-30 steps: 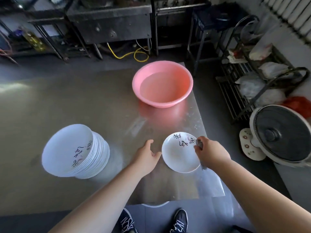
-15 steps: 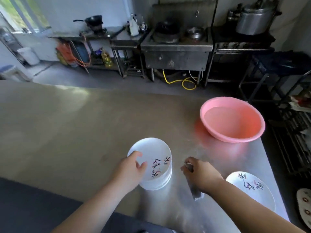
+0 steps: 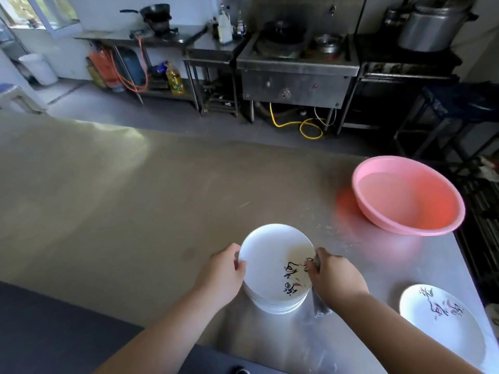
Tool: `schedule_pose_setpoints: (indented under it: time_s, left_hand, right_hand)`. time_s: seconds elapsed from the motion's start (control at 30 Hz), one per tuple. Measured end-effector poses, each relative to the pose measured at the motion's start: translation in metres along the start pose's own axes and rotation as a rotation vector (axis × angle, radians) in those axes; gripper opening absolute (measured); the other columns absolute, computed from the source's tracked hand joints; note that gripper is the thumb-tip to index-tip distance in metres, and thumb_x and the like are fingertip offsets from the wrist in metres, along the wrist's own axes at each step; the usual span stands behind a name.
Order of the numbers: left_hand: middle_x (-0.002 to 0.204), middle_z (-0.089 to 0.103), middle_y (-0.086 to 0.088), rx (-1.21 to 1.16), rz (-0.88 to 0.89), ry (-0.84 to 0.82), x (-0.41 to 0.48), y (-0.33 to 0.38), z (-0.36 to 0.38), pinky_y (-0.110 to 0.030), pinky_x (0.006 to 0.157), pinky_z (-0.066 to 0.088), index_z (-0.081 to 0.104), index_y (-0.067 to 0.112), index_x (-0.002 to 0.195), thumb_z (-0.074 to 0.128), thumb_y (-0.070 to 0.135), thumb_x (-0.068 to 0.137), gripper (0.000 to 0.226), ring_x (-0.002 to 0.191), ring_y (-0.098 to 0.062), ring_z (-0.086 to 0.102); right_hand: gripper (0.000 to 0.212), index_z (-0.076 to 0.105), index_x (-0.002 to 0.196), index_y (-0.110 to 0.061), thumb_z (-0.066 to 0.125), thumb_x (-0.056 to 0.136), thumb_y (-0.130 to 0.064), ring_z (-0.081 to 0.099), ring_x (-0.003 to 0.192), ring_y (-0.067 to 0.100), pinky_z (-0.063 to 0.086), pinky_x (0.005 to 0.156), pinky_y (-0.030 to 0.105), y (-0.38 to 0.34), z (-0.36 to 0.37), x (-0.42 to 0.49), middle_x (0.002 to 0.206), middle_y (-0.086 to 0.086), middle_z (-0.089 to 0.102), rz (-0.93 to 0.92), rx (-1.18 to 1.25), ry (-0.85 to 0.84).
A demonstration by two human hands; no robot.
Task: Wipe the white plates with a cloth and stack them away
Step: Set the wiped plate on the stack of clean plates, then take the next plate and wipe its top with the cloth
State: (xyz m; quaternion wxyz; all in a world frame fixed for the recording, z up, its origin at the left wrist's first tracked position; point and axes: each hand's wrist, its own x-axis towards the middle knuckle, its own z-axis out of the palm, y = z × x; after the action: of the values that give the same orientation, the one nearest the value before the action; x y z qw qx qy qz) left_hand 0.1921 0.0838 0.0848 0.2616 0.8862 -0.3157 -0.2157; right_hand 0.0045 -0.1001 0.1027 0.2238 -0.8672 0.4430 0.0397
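My left hand (image 3: 224, 276) is in the lower middle of the frame. Its fingers are curled round the left edge of the top plate (image 3: 267, 265), with my thumb on the rim. The top plate is white with dark writing and a bit of red on its right side. It sits over the stack of plates (image 3: 272, 305) and looks tipped a little, but I cannot tell if it is lifted off them.

My right hand (image 3: 334, 279) is just right of the top plate. Its fingers are closed tight on a grey cloth (image 3: 319, 306). The cloth touches the right edge of the top plate, and its end hangs down below my hand to the table (image 3: 135, 198).

The stack stands on the shiny metal table, near the bottom edge. A single plate (image 3: 442, 327) lies flat in the lower right of the frame, well apart from the stack. It has the same writing on it.

A pink bowl (image 3: 407, 195) sits at the right side of the table, above the single plate. It has water in it.

At the top of the frame there is a metal stove (image 3: 297, 74), and a big pot (image 3: 434, 25) in the upper right.
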Motion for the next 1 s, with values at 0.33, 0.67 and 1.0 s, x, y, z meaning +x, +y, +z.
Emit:
schedule_pose_setpoints:
  time_s: [0.33,0.67,1.0]
  left_hand:
    - [0.093,0.061,0.003,0.097,0.049,0.096,0.022,-0.005,-0.009,-0.037,0.066,0.040,0.056,0.021,0.105,0.051,0.025,0.104,0.007,0.087,-0.026,0.055]
    - [0.088,0.058,0.004,0.059,0.003,0.169,0.019,0.001,-0.014,-0.037,0.067,0.047,0.058,0.020,0.091,0.064,0.028,0.095,0.011,0.080,-0.021,0.054]
    - [0.088,0.062,0.004,-0.106,-0.004,0.171,-0.017,0.048,0.007,-0.035,0.067,0.050,0.058,0.026,0.098,0.061,0.024,0.096,0.003,0.081,-0.020,0.060]
  right_hand:
    - [0.021,0.046,0.093,-0.018,0.051,0.105,-0.035,0.053,0.066,0.030,0.036,0.055,0.036,-0.018,0.016,0.013,0.070,0.002,0.056,-0.038,0.168,0.047]
    - [0.023,0.044,0.090,-0.019,0.051,0.103,-0.036,0.052,0.068,0.029,0.034,0.053,0.034,-0.022,0.012,0.021,0.074,-0.001,0.054,-0.028,0.129,0.032]
    - [0.011,0.057,0.092,-0.019,0.057,0.097,-0.028,0.061,0.074,0.025,0.052,0.064,0.039,0.026,-0.024,-0.008,0.078,0.000,0.066,-0.021,0.299,0.130]
